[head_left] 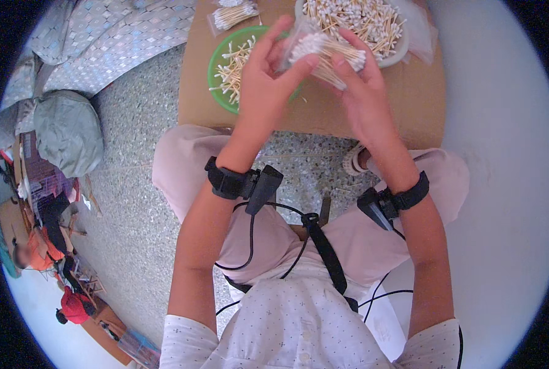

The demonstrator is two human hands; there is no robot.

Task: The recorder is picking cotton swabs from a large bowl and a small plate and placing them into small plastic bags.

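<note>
Above the cardboard surface, both my hands are raised close together around a bundle of cotton swabs point(327, 52). The fingers of my right hand point(368, 98) are closed on the bundle, some stems sticking out below it. My left hand point(265, 86) has its thumb against the near side of the bundle and grips a clear plastic bag point(294, 38). The white tips at the left lie against or within this bag; blur hides which. Just left of and behind my left hand is a green bowl point(212, 71) with loose cotton swabs.
A white basin point(403, 46) heaped with cotton swabs stands at the back right, beside clear plastic bags point(423, 34). A filled bag of swabs point(233, 15) lies at the back left. The cardboard-topped table point(410, 111) ends before my knees. Other people point(75, 307) sit far left.
</note>
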